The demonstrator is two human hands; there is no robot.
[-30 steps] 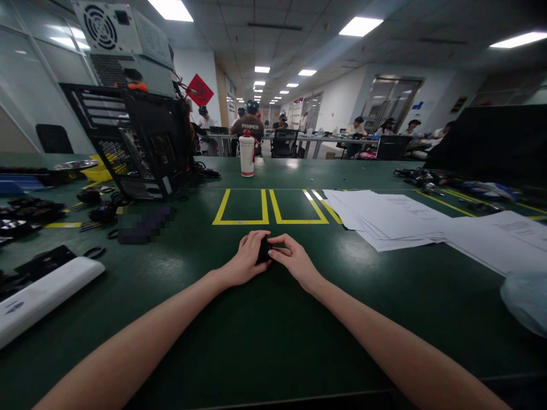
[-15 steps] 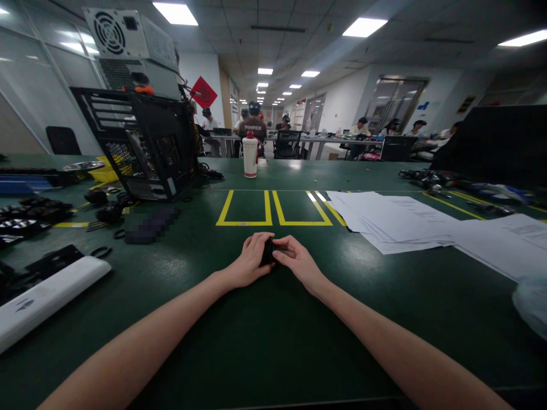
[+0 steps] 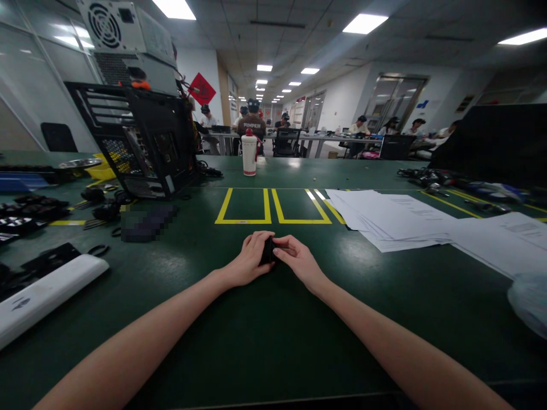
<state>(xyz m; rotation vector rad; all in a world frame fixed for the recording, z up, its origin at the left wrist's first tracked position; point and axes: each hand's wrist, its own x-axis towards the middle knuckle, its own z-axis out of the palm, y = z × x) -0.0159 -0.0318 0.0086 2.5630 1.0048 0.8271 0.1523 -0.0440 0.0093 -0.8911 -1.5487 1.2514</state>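
A small black object (image 3: 267,251) stands between my two hands above the green table (image 3: 273,336); its kind is too dark and too covered to make out. My left hand (image 3: 248,259) wraps round its left side, thumb low and fingers over the top. On the other side my right hand (image 3: 299,259) has thumb and fingertips pinched at its right edge. Whether a smaller part sits in that pinch cannot be seen. Both hands are near the middle of the table, just in front of the yellow tape rectangles (image 3: 243,221).
At left are a black computer case (image 3: 158,142) with power supplies (image 3: 123,34) on top, black parts and a long white box (image 3: 55,290). Ahead stands a white cup (image 3: 249,155). Paper sheets (image 3: 397,219) and a clear plastic bag (image 3: 530,302) lie at right. People sit far behind.
The whole view has shifted slightly. My hands keep nearly the same grip on the black object, with the right fingertips moved only a little.
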